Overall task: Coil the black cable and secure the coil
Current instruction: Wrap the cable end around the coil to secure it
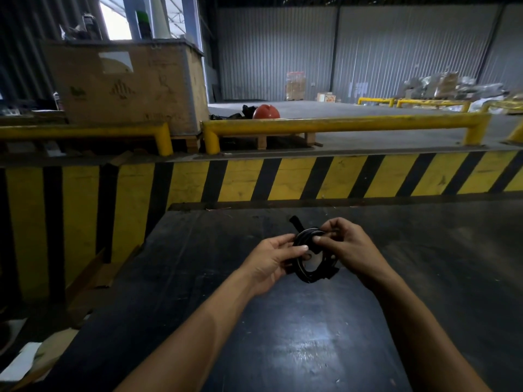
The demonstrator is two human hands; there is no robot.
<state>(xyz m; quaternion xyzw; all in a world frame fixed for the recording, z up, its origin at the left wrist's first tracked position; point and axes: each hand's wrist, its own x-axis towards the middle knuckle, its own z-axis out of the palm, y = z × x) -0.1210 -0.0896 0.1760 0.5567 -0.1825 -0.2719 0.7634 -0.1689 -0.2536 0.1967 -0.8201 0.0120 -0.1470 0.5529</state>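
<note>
The black cable is wound into a small round coil, held upright above the dark table. My left hand grips the coil's left side with thumb and fingers. My right hand pinches the coil's top right, fingers curled over the strands. A short black end sticks up from the top of the coil. Another black end juts out at the lower right. My fingers hide part of the coil.
A yellow and black striped barrier runs across just beyond the table's far edge. Yellow guard rails, a large cardboard crate and an orange ball stand behind it. Cardboard scraps lie at the left.
</note>
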